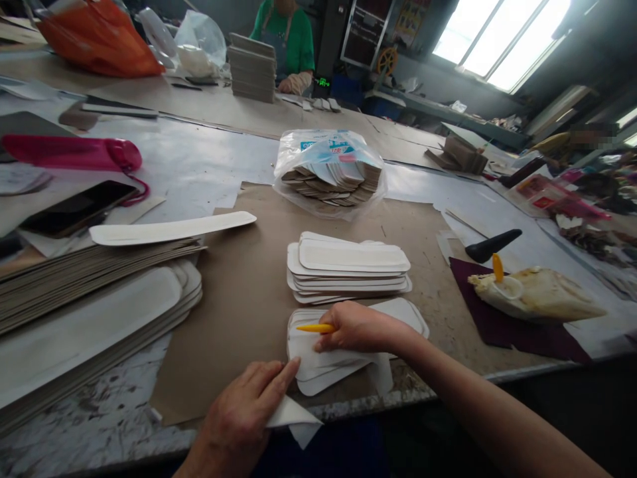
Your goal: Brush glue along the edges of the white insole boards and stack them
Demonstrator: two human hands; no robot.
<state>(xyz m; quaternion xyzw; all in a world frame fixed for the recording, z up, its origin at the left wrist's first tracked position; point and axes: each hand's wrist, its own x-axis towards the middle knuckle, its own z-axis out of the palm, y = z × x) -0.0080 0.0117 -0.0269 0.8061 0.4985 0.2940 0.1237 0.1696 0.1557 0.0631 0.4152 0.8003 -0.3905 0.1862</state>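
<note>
My right hand (pixel 361 327) is closed around a small yellow tool (pixel 313 328) and rests on a loose pile of white rounded card pieces (pixel 318 368) at the table's near edge. My left hand (pixel 243 415) lies on the near-left corner of that pile, fingers pressed together on a folded white sheet (pixel 293 417) that hangs over the edge. Just behind the pile sits a neat stack of white rounded cards (pixel 348 269) on brown cardboard (pixel 243 299).
A plastic bag of card pieces (pixel 329 172) stands farther back. Long stacks of white and brown strips (pixel 89 299) fill the left. A glue-soaked cloth with a yellow tool (pixel 532 295) and a black handle (pixel 492 244) lie right. A phone (pixel 74 207), a pink bottle (pixel 70 153), and a person in green (pixel 288 40) are beyond.
</note>
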